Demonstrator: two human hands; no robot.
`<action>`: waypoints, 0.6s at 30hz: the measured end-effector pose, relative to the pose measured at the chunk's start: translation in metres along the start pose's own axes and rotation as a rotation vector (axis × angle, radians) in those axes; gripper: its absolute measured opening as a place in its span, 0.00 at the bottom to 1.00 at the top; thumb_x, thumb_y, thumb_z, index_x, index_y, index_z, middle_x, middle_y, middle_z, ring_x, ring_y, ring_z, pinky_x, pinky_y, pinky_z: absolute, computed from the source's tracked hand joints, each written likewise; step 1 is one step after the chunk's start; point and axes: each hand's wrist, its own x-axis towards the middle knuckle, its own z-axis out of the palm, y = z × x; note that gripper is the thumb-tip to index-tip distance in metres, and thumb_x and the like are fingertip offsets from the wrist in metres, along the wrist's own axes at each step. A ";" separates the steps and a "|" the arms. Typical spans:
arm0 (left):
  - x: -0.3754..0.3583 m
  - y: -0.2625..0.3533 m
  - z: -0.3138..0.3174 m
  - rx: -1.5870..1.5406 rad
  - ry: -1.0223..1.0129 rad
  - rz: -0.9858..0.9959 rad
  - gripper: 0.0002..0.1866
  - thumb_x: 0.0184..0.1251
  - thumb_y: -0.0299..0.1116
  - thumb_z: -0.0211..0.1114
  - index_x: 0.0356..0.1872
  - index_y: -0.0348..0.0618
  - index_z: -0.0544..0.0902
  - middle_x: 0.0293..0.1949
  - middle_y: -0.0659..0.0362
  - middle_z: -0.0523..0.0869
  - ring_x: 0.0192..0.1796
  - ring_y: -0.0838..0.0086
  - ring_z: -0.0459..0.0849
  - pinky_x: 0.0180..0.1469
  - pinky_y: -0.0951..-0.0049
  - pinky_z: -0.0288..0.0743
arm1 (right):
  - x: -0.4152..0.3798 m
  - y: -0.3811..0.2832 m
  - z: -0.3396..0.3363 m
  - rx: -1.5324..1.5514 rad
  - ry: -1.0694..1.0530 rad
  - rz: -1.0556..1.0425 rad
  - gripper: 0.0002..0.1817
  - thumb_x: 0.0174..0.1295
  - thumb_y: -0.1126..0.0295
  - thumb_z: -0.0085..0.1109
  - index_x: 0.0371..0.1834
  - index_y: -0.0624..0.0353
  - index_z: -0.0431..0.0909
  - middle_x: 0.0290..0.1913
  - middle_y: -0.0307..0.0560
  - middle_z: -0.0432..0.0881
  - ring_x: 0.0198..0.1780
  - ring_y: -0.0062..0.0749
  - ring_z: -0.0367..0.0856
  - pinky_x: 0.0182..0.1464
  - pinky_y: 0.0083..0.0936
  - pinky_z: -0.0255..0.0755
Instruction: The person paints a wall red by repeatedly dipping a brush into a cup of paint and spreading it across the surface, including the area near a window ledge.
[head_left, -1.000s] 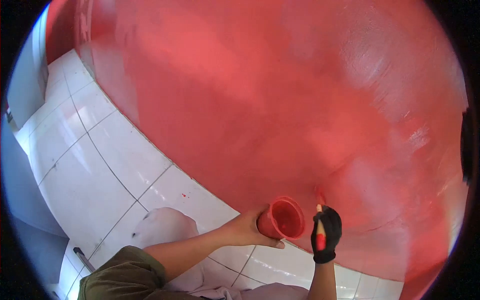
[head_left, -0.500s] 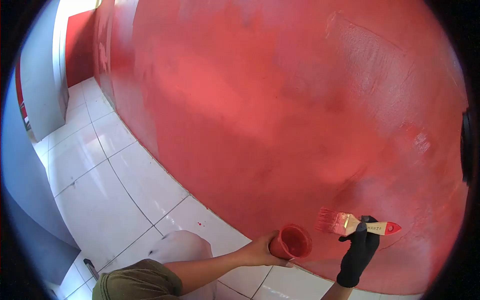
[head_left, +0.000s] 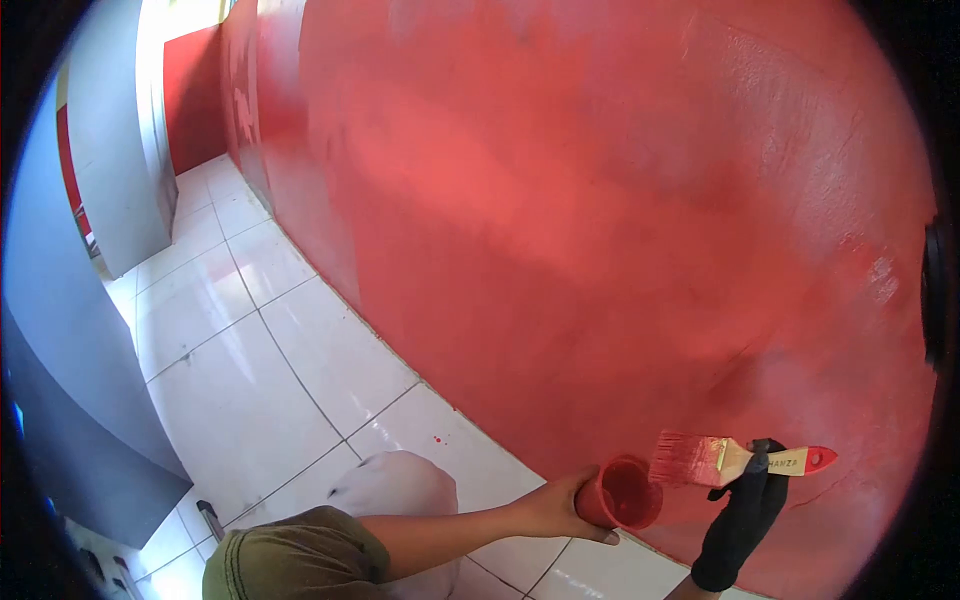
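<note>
Left hand (head_left: 560,508) wrapped round the red cup (head_left: 594,503), mouth open, red inside, paint level hard to tell! Black-gloved right hand (head_left: 745,515) clamped on the paintbrush (head_left: 735,460), red-coated bristles (head_left: 685,458) just beside the cup's rim; beyond, red wall (head_left: 520,270) meets white floor tiles (head_left: 240,390).

The red cup (head_left: 601,502) hides part of the left hand (head_left: 555,507). Below the right hand (head_left: 752,505), its forearm (head_left: 692,590) is cut off by the lower edge.
</note>
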 end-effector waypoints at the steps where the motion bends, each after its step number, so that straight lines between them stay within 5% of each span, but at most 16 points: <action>1: 0.000 0.003 0.000 -0.010 -0.013 0.004 0.45 0.41 0.43 0.80 0.60 0.36 0.67 0.55 0.50 0.77 0.58 0.65 0.75 0.61 0.66 0.68 | -0.001 0.000 0.000 -0.002 0.002 0.012 0.14 0.69 0.63 0.49 0.47 0.63 0.74 0.32 0.43 0.75 0.26 0.25 0.72 0.24 0.23 0.64; 12: -0.001 0.004 0.005 -0.026 -0.002 0.005 0.46 0.41 0.42 0.79 0.62 0.36 0.65 0.55 0.50 0.76 0.59 0.63 0.74 0.63 0.66 0.66 | -0.005 -0.005 0.008 0.021 0.084 0.061 0.13 0.67 0.64 0.53 0.49 0.57 0.77 0.33 0.48 0.82 0.28 0.36 0.76 0.26 0.35 0.65; 14: 0.001 0.001 0.003 0.028 -0.035 -0.065 0.51 0.42 0.41 0.81 0.67 0.39 0.60 0.61 0.54 0.73 0.63 0.69 0.71 0.66 0.67 0.64 | -0.003 -0.005 0.011 0.048 0.055 0.082 0.13 0.69 0.63 0.51 0.41 0.62 0.79 0.24 0.45 0.78 0.23 0.31 0.74 0.26 0.32 0.62; 18: 0.001 -0.001 0.011 -0.045 0.070 0.042 0.47 0.39 0.38 0.80 0.63 0.37 0.64 0.57 0.51 0.76 0.61 0.66 0.73 0.63 0.66 0.66 | 0.004 0.000 0.006 0.033 -0.074 0.040 0.12 0.67 0.64 0.52 0.41 0.64 0.75 0.26 0.41 0.73 0.24 0.22 0.70 0.22 0.21 0.60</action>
